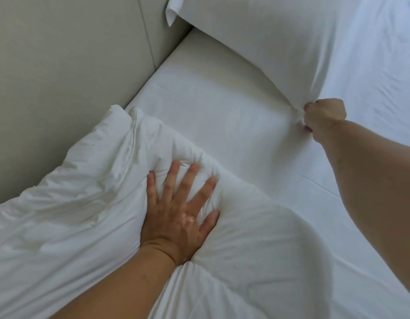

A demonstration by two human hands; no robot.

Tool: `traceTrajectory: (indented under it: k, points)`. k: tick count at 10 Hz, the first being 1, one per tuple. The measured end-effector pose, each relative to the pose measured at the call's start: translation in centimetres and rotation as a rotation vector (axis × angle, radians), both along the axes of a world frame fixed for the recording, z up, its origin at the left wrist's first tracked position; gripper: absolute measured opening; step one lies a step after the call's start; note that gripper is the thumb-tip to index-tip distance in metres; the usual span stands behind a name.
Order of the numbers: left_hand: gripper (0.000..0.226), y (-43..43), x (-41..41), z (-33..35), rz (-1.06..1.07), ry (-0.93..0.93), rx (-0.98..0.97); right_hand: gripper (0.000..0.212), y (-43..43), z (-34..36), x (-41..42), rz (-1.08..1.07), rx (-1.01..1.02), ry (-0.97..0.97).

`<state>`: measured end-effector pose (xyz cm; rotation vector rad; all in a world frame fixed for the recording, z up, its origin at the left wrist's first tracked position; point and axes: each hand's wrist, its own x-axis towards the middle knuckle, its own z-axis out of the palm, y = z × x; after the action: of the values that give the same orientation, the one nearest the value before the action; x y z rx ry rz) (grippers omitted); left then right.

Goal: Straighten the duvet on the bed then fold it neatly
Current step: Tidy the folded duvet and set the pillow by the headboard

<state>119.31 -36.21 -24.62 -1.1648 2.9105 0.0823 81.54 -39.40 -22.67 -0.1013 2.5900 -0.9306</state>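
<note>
White cotton is everywhere, so sort it by shape. The duvet point(61, 215) is the puffy, creased mass filling the lower left, lying on the sheet point(222, 111) and pushed up against the grey padded panel point(61, 54). Its bunched edge runs as a diagonal ridge from the top corner near the panel down toward the lower right; treat that as its long axis. Your left hand point(178, 215) lies right on that ridge, palm down, fingers spread and straight, pressing into the filling without gripping anything. Your right hand point(323, 116) is well apart from the duvet, stretched across the bare sheet, fingers clenched round the near corner of the pillow point(257, 42). So the left hand is by far the nearer one. I judge the straightening barely begun: your right hand must let the pillow go and come over to the ridge before you can pull the duvet flat.
</note>
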Motion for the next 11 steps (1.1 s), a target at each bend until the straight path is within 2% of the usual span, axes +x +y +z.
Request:
traceTrajectory:
  k: [1, 3, 4, 5, 6, 7, 8, 9, 10, 11]
  points:
    - [0.062, -0.2, -0.1, 0.0, 0.005, 0.004, -0.024, 0.025, 2.2, 2.0, 1.6, 0.118, -0.046, -0.003]
    - [0.062, -0.4, -0.3, 0.5, -0.003, -0.008, -0.063, 0.028, 6.7, 9.3, 6.9, 0.222, -0.21, -0.072]
    - [0.067, -0.3, -0.3, 1.9, 0.024, -0.085, -0.03, 0.02, 10.5, 14.0, 11.2, 0.242, -0.331, -0.154]
    - [0.073, 0.4, 0.4, 4.8, 0.074, -0.175, 0.063, 0.022, 14.9, 19.7, 15.4, 0.325, -0.457, -0.256]
    - [0.071, 1.7, 1.4, 8.2, 0.147, -0.122, 0.195, 0.022, 18.7, 25.6, 19.2, 0.467, -0.592, -0.336]
    - [0.051, 4.6, 2.5, 15.2, 0.445, 0.441, 0.653, 0.022, 21.0, 30.9, 23.2, 0.632, -0.671, -0.338]
    - [0.059, 7.3, 5.7, 24.0, 0.864, 1.368, 1.514, 0.033, 23.4, 34.4, 26.8, 0.776, -0.666, -0.286]
    - [0.1, 8.7, 8.2, 30.1, 0.695, 1.434, 1.874, 0.041, 27.6, 35.8, 31.0, 0.909, -0.597, -0.212]
    - [0.068, 9.9, 8.3, 32.6, 0.764, 1.215, 1.702, 0.047, 31.4, 34.7, 35.8, 1.036, -0.483, -0.296]
    - [0.057, 11.8, 8.5, 30.5, 0.949, 1.071, 1.228, 0.045, 33.7, 31.9, 38.1, 0.925, -0.382, -0.526]
